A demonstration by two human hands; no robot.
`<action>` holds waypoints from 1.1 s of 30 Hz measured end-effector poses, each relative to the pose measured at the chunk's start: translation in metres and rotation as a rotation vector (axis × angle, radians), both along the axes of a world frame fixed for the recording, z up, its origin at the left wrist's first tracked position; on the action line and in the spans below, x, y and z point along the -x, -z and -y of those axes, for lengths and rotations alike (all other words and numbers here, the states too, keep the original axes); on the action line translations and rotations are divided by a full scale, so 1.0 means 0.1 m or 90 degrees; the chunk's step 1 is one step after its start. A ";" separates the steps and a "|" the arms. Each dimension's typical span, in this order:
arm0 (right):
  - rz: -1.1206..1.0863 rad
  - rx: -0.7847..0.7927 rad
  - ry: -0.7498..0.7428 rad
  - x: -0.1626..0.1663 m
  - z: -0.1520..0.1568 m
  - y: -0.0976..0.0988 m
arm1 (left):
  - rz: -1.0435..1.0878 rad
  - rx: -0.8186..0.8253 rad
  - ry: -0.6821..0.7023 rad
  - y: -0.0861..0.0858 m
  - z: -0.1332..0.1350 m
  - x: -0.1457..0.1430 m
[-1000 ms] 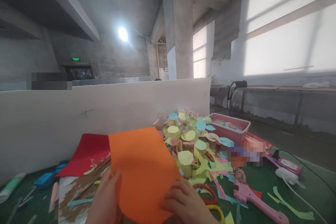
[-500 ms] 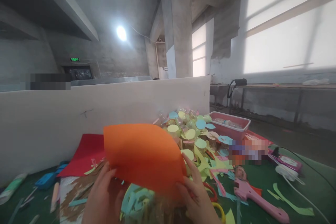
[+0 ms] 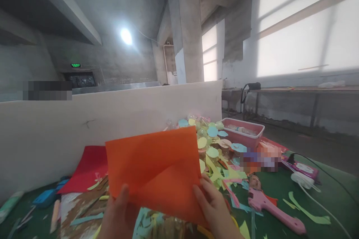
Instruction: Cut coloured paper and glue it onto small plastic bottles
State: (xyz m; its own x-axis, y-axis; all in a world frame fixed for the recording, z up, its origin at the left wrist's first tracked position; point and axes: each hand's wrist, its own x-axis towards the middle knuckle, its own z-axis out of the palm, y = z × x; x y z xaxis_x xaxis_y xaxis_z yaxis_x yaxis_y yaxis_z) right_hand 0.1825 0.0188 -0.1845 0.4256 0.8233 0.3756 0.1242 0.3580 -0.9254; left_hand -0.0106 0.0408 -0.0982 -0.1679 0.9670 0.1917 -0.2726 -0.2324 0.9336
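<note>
I see a green table (image 3: 333, 183) with a white panel (image 3: 134, 114) behind it and, above its near side, an orange sheet (image 3: 153, 160) raised in both hands; a red sheet (image 3: 85, 166) shows past its left edge, a pink tub (image 3: 246, 140) beyond its right. The left hand (image 3: 117, 214) clamps its lower left, the right hand (image 3: 214, 207) pinches its lower right edge, near a glue gun (image 3: 276, 211) and paper scraps (image 3: 214, 170).

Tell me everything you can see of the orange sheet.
The orange sheet looks like plain, thin paper or card, with straight edges and no visible cuts. It is raised and tilted, its broad face towards the camera, slightly bowed with a soft diagonal bend. The left hand holds its lower left, the right hand its lower right. It partly hides the red sheet behind.
</note>
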 end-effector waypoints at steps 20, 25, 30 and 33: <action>-0.348 -0.027 -0.408 0.05 0.09 -0.30 | -0.064 0.140 0.045 0.12 0.12 -0.20; -0.273 0.054 -0.391 0.02 0.11 -0.31 | -0.125 0.129 -0.005 0.03 0.18 -0.24; -0.236 0.080 -0.361 0.02 0.12 -0.32 | -0.113 0.105 -0.013 -0.03 0.23 -0.28; -0.235 0.082 -0.348 0.03 0.12 -0.34 | -0.129 0.125 -0.015 -0.03 0.23 -0.29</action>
State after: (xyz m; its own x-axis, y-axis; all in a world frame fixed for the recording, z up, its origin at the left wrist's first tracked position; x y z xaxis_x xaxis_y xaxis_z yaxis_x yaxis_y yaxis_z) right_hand 0.1797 0.0064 -0.1501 0.0160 0.9853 0.1699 -0.3764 0.1634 -0.9119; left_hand 0.0186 0.0178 -0.0951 -0.1686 0.9852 0.0324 -0.0722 -0.0452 0.9964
